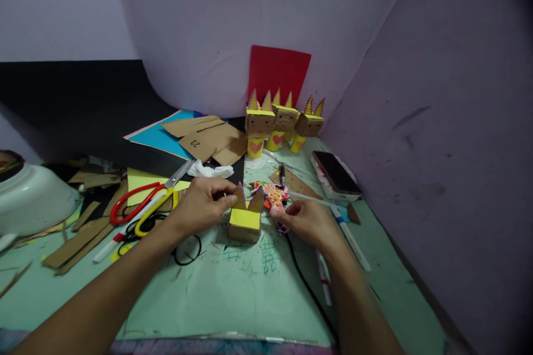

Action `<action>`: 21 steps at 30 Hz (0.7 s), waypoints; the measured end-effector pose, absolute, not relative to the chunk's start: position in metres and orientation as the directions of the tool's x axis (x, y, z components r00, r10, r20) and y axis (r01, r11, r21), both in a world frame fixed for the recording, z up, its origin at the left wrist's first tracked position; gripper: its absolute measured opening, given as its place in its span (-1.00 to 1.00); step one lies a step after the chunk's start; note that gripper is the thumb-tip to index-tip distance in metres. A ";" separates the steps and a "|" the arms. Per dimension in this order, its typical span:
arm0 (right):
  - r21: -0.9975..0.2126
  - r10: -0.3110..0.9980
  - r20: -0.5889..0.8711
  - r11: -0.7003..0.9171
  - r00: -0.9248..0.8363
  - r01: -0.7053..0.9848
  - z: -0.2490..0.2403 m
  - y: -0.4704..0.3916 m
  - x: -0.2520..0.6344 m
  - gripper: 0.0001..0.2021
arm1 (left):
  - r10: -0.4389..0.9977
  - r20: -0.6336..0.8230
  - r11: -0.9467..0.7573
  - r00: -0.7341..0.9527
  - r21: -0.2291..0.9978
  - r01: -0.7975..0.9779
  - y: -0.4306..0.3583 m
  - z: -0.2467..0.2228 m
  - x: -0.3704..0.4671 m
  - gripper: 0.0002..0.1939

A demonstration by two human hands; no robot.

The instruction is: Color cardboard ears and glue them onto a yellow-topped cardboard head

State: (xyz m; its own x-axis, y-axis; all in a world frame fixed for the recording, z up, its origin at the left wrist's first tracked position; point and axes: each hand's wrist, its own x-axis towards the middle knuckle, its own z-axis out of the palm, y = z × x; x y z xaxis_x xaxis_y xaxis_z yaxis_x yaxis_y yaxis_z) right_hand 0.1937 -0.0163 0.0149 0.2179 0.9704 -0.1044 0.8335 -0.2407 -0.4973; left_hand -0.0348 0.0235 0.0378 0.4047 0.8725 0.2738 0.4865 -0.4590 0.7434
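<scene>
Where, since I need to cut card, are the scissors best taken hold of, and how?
Probably by the red loop, from above and the person's left: it is wide and splayed outward, while black cords tangle near the yellow loop, and the blades point away.

Number "23", dark, on brown cardboard piece [199,146] lying toward far edge of desk [216,305], left of its middle; digits tilted. Green handwritten marks on light green desk surface, between desk's middle and near edge, in two clusters. Left cluster [233,254]: crossing strokes like hash sign or small grid. Right cluster [270,257]: similar crossed lines, with two small closed shapes below, on side toward near edge, perhaps letters "DD" or plain boxes; cannot tell which.
</scene>
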 end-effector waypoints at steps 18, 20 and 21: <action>-0.967 0.938 -0.136 -0.196 0.320 0.165 0.018 -0.029 0.183 -0.87 | 0.884 0.238 -0.430 0.403 0.750 0.502 0.022 0.038 -0.033 -0.82; -0.999 0.934 -0.036 -0.028 0.356 -0.026 0.024 -0.041 0.180 -0.77 | 0.887 0.234 -0.420 0.398 0.766 0.486 0.022 0.038 -0.033 -0.83; -0.996 0.923 0.025 0.057 0.385 -0.070 0.026 -0.048 0.179 -0.69 | 0.891 0.227 -0.410 0.394 0.777 0.478 0.022 0.039 -0.033 -0.83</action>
State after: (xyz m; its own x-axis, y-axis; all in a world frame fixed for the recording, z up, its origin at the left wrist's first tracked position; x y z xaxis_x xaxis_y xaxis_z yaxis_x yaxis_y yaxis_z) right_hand 0.1786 -0.0481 0.0262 0.3847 0.9227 0.0254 -0.0703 0.0567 -0.9959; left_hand -0.0331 0.0215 0.0385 0.3940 0.8906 0.2274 0.4780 -0.4098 0.7769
